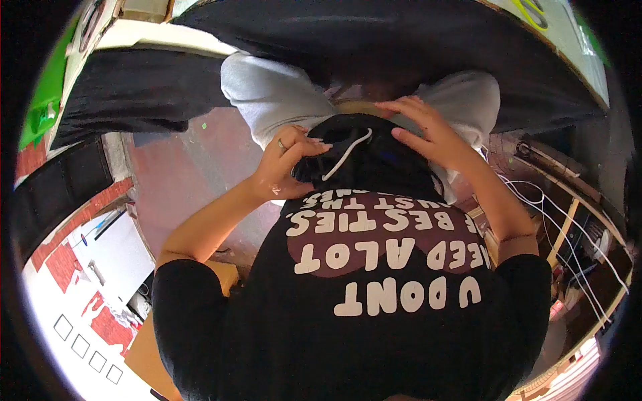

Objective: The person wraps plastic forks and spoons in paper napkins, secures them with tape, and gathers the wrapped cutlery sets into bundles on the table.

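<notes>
The left hand (289, 155) grasps the black cloth (391, 157) while the right hand (431, 134) is open, so uneven pulling could bunch it and snag the white cord (347, 154).

black cloth (394, 157) | bunched at waist | white cord (348, 155) curving on top

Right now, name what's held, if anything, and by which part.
Apparently black fabric, by its left edge, in the left hand; whether the right hand grips cannot be told.

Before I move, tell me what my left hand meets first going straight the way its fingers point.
Probably the white cord lying across the black fabric, beyond your left hand, though depth is unclear.
</notes>
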`<action>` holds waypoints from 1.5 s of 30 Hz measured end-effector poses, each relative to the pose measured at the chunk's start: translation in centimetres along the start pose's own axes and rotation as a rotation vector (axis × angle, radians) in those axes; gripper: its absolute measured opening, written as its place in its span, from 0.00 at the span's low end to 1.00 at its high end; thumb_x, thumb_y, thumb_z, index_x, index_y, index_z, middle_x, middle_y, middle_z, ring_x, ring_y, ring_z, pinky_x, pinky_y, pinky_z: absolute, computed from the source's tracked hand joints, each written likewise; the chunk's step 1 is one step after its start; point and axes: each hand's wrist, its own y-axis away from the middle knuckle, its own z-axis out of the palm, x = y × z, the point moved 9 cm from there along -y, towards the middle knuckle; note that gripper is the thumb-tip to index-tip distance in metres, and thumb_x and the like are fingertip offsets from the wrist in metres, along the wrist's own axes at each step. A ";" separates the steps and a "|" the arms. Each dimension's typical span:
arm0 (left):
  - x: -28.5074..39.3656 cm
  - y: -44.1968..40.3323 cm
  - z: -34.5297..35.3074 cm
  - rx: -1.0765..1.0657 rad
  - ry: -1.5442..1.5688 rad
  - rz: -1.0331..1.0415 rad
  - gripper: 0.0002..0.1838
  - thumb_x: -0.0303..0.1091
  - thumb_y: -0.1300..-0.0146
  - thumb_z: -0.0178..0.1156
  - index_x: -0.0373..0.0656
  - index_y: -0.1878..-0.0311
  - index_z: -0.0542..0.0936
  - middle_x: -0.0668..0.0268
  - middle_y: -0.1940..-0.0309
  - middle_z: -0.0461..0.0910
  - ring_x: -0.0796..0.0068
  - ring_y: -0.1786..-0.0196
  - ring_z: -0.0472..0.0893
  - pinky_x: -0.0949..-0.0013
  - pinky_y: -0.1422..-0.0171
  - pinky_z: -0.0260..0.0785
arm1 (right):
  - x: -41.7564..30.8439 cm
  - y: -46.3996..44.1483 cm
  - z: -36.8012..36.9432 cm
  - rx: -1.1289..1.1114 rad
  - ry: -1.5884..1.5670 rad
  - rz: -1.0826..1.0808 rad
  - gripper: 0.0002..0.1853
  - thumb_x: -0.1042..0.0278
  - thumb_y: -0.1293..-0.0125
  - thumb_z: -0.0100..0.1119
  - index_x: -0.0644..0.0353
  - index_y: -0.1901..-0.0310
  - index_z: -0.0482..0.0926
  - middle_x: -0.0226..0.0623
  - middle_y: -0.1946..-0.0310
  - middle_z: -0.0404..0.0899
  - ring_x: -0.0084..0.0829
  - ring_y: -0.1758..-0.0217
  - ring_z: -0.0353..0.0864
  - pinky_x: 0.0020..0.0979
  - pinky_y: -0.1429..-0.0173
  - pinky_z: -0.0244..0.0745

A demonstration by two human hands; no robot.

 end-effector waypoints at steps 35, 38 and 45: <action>-12.2 -4.7 4.9 -0.194 0.812 -0.563 0.38 0.33 0.60 0.78 0.42 0.47 0.64 0.61 0.44 0.67 0.68 0.35 0.65 0.63 0.28 0.53 | 9.2 -2.7 1.6 -0.223 -0.273 0.275 0.40 0.56 0.44 0.66 0.62 0.37 0.54 0.53 0.43 0.65 0.43 0.39 0.67 0.35 0.36 0.62; -11.6 -5.5 4.7 -0.212 0.799 -0.566 0.39 0.32 0.60 0.77 0.43 0.46 0.64 0.64 0.44 0.68 0.71 0.36 0.65 0.64 0.27 0.52 | 7.3 -3.7 1.2 -0.338 -0.171 0.212 0.42 0.47 0.41 0.61 0.61 0.34 0.51 0.55 0.40 0.62 0.44 0.36 0.63 0.35 0.35 0.62; -10.8 -6.5 3.8 -0.280 0.589 -0.498 0.41 0.33 0.61 0.77 0.41 0.42 0.66 0.62 0.44 0.69 0.70 0.37 0.67 0.66 0.29 0.55 | 7.2 -4.9 1.5 -0.500 0.079 0.329 0.46 0.51 0.49 0.67 0.64 0.35 0.54 0.59 0.47 0.71 0.50 0.44 0.73 0.41 0.41 0.69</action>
